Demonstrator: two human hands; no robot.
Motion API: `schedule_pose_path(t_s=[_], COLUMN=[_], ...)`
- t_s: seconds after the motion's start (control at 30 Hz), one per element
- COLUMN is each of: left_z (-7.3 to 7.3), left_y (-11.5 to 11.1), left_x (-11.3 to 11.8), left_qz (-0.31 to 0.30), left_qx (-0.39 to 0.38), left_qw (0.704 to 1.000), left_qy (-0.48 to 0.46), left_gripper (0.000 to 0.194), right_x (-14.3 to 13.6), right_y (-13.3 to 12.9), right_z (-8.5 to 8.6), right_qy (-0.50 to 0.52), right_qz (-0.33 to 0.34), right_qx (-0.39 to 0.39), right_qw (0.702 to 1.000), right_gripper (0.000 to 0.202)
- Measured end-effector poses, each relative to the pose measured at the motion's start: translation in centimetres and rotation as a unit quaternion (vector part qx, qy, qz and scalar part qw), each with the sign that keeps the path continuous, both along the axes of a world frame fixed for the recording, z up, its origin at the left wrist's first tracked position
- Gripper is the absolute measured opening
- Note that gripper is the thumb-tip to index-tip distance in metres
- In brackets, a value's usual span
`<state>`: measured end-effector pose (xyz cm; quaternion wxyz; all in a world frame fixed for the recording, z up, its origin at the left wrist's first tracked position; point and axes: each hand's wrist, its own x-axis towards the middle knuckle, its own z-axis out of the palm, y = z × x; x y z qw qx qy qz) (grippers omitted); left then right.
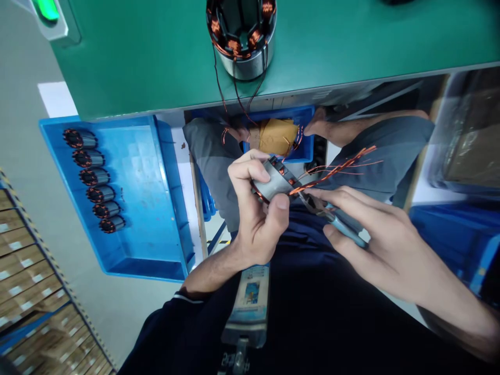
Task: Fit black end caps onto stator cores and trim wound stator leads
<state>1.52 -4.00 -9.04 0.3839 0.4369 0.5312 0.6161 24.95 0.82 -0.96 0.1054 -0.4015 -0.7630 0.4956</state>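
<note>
My left hand point(255, 213) is wrapped round a motor stator point(276, 181), a metal ring with copper windings, held over my lap. A twisted bundle of copper wires point(332, 171) runs from it up to the right, with a few thin strands loose beside it. In my right hand point(375, 229) is a pair of blue-handled cutting pliers point(347, 229). Their jaws touch or lie very near the base of the bundle, by the stator's edge. Another stator point(248, 65) stands on the green bench top point(148, 57), its dark wire leads hanging over the front edge.
To the left, a blue tray point(144, 229) holds a row of several stators point(94, 177). Below the bench, a blue bin point(308, 148) contains a yellow-brown packet point(279, 135) and copper wire scraps. A badge point(252, 297) hangs at my chest.
</note>
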Motion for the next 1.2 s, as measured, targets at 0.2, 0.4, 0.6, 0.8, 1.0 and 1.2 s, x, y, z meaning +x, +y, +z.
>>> schedule_pose_path(t_s=[0.2, 0.4, 0.6, 0.8, 1.0, 1.2], left_z=[0.0, 0.7, 1.2, 0.6, 0.0, -1.8], left_y=[0.4, 0.4, 0.3, 0.3, -0.1, -0.7], left_x=[0.0, 0.1, 0.3, 0.2, -0.1, -0.3], left_qz=[-0.011, -0.007, -0.02, -0.02, -0.037, -0.022], left_qx=[0.063, 0.052, 0.042, 0.061, 0.077, -0.012], left_qw=[0.996, 0.993, 0.992, 0.989, 0.982, 0.983], left_qy=[0.07, 0.103, 0.117, 0.137, 0.168, 0.182], left_gripper=[0.036, 0.032, 0.03, 0.03, 0.034, 0.028], right_x=[0.5, 0.7, 0.8, 1.0, 0.3, -1.2], right_y=[0.0, 0.2, 0.3, 0.1, 0.1, 1.7], right_z=[0.3, 0.4, 0.6, 0.5, 0.0, -3.7], right_qy=[0.01, 0.009, 0.005, 0.003, -0.004, 0.008], right_qz=[0.005, 0.005, 0.015, 0.003, -0.014, -0.049], right_qx=[0.004, 0.011, 0.01, -0.015, 0.014, -0.024], right_qw=[1.0, 1.0, 1.0, 1.0, 1.0, 0.998], right_gripper=[0.062, 0.06, 0.063, 0.063, 0.052, 0.033])
